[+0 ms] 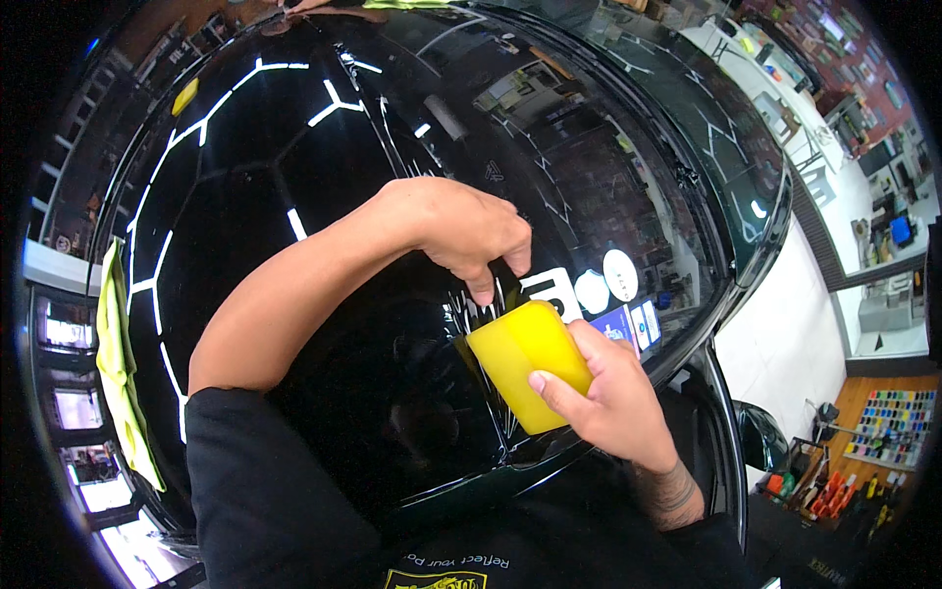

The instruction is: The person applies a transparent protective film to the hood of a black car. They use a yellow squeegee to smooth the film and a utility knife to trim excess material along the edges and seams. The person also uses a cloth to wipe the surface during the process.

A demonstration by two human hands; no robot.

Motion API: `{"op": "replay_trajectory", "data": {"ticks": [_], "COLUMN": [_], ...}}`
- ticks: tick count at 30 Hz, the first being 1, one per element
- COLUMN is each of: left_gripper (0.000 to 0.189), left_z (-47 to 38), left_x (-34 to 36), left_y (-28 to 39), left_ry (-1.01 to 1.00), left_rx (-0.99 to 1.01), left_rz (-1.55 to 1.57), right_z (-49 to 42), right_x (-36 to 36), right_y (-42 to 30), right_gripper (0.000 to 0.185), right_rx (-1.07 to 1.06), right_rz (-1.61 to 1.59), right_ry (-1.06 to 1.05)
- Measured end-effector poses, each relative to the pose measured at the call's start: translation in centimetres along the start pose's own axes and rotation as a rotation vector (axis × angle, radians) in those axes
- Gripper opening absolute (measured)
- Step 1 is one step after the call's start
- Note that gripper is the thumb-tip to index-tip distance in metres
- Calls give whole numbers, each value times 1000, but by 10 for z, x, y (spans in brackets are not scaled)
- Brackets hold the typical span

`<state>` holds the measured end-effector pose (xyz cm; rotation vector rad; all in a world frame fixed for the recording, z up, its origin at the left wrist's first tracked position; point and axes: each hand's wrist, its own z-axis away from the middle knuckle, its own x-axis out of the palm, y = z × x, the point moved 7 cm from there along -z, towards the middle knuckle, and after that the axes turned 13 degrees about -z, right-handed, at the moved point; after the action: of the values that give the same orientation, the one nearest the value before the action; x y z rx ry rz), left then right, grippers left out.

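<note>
My right hand [614, 386] grips a flat yellow squeegee [526, 361], thumb on its upper face. The squeegee is tilted over the rear edge of a glossy black car hood [243, 221], by the windshield [589, 169]. My left hand [471, 235] reaches across from the left, fingers pointing down just beyond the squeegee. Between its thumb and fingers is a raised dark flap of thin film [506, 281]. Wrinkled, shiny film [478, 313] runs along the hood's edge, partly hidden under the squeegee.
Another yellow squeegee [185, 96] lies at the hood's far left. A lime-green cloth [120, 375] drapes over the front edge. Another person's hand [305, 6] shows at the top. Stickers [620, 274] sit on the windshield; a side mirror [762, 436] juts out at right.
</note>
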<state>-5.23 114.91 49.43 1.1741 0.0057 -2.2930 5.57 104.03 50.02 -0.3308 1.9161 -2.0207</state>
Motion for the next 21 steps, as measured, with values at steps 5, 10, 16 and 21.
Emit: {"op": "replay_trajectory", "data": {"ticks": [5,10,16,21], "left_gripper": [35,37,37,41], "left_z": [6,3,-3,-6], "left_x": [-5,1,8,9], "left_y": [9,11,12,12], "left_ry": [-51,-35,-52,-93], "left_rx": [-62,-22,80,84], "left_rz": [-13,-66,-61,-57], "right_z": [-1,4,2,3], "right_x": [23,28,29,28], "right_y": [5,-1,-5,-5], "right_gripper": [26,23,23,23], "right_rx": [-22,-73,-87,-120], "right_rz": [113,207,230,241], "right_ry": [47,110,106,118]}}
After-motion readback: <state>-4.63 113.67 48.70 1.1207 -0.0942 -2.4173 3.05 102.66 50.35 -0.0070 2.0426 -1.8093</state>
